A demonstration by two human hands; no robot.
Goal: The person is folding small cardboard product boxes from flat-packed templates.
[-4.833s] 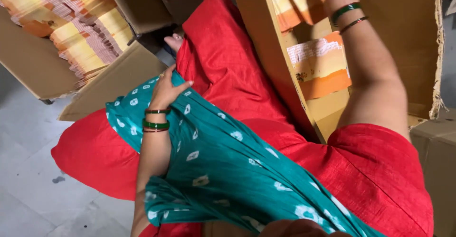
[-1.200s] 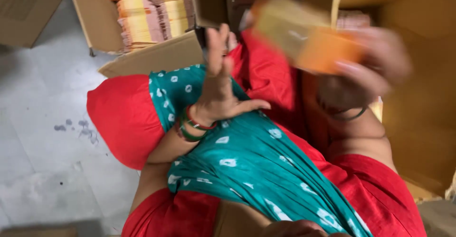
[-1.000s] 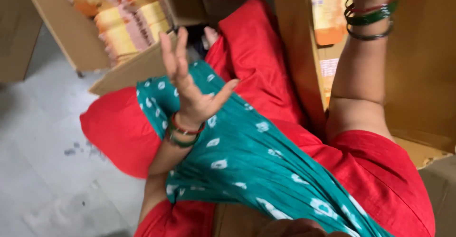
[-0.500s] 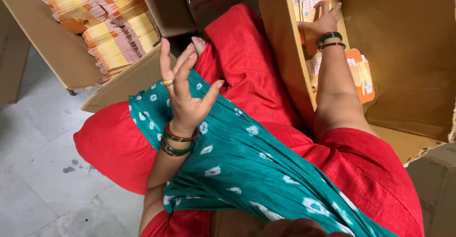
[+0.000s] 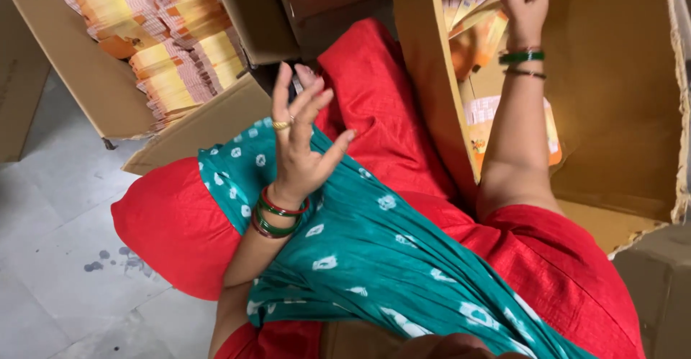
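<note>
Presently, item one: my right hand (image 5: 524,6), fingers curled onto the upper end of a yellow-orange packet (image 5: 497,3) deep inside the right carton (image 5: 619,100). The packet's long axis runs slantwise, its high end pointing up toward the far right of the carton, its low end down-left against the fanned stack of packets (image 5: 464,3) standing along the carton's left wall.

Item two: one flat packet (image 5: 504,125) on the carton floor, just beside my forearm (partly hidden by it).

Item three: open room. The carton floor to the right of my arm is bare cardboard out to the ragged right edge.

Item four: my left hand (image 5: 299,147), open and holding nothing, fingers spread upward above my lap, over green scarf (image 5: 374,251) and red cloth (image 5: 173,229).

Item five: the left carton (image 5: 86,93), beyond that hand, packed with bundled packets (image 5: 155,39) in yellow, orange and pink.
</note>
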